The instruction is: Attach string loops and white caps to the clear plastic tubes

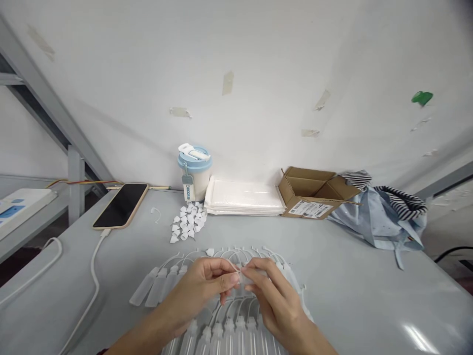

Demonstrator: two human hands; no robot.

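Observation:
My left hand and my right hand meet at the lower middle, fingers pinched together around a small translucent bottle with a thin tube. The fingers cover most of it. Under and around the hands lie several translucent bottles with thin curved tubes, in a back row and a front row. A pile of small white caps sits behind them to the left. One white cap rests by the back row, just beyond my left hand.
A phone with a white cable lies at the left. Along the wall stand a blue-lidded cup, a stack of white packets, an open cardboard box and a light blue bag. A power strip is at far left.

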